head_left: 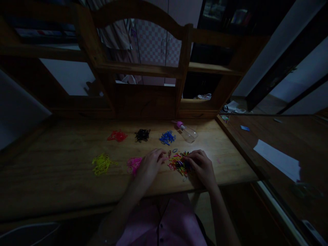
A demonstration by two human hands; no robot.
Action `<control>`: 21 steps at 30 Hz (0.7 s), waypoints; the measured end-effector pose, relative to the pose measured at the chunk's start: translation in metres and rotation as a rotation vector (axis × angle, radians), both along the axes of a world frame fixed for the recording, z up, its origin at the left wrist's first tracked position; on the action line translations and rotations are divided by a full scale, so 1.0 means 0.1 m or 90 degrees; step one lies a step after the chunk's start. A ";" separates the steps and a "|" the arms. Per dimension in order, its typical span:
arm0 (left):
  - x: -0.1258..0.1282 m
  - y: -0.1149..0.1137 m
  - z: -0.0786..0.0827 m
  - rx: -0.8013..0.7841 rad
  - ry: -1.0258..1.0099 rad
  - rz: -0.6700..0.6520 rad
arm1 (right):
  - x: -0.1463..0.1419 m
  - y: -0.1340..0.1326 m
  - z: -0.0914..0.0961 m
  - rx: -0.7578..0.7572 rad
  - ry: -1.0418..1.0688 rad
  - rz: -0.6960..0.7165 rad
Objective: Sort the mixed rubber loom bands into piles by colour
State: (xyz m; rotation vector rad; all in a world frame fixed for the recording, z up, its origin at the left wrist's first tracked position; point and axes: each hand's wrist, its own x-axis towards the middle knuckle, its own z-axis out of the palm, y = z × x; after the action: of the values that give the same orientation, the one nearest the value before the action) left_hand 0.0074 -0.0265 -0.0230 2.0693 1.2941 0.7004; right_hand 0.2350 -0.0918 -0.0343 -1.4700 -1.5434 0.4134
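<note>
A mixed pile of small coloured rubber bands lies on the wooden desk between my hands. My right hand rests on the pile's right side with fingers curled into it. My left hand sits just left of the pile, fingertips pinched on a small pinkish band. Sorted heaps lie around: pink beside my left hand, yellow further left, and red, black and blue in a row behind.
A clear plastic bottle with a pink cap lies on its side behind the mixed pile. A wooden shelf unit rises at the desk's back. To the right, a second surface holds a white paper.
</note>
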 end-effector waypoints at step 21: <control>-0.01 -0.17 0.12 0.027 0.079 -0.158 | 0.00 -0.02 0.04 0.015 0.083 -0.060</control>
State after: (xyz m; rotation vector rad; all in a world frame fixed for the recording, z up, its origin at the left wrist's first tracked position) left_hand 0.0065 -0.0433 -0.0108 2.2889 1.0696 0.4997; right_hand 0.2346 -0.0940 -0.0303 -1.4625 -1.3662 0.4252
